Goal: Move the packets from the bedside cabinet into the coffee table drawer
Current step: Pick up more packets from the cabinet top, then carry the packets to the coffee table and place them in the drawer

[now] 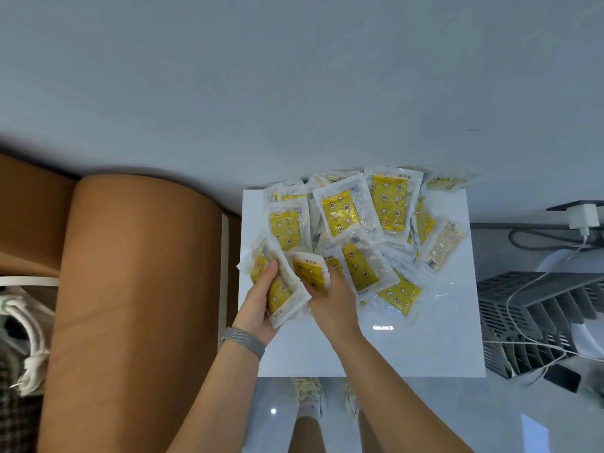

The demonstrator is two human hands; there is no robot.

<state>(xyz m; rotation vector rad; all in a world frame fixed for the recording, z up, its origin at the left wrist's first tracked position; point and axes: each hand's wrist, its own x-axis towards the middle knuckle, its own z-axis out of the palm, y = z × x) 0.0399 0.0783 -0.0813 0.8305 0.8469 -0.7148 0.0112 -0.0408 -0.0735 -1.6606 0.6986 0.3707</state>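
Several yellow star-patterned packets (389, 204) in clear wrappers lie heaped on the white top of the bedside cabinet (425, 338), mostly along its far half against the wall. My left hand (258, 305) grips a small stack of packets (277, 289) at the cabinet's near left, thumb on top. My right hand (330, 299) pinches one more packet (309, 271) just to the right, lifting its edge from the pile. The coffee table drawer is out of sight.
A brown padded bed headboard (137, 289) stands close on the left. A grey slatted rack (536, 322) with white cables and a wall charger (583, 217) sits on the right. My shoes (310, 397) are on the glossy floor below the cabinet's front edge.
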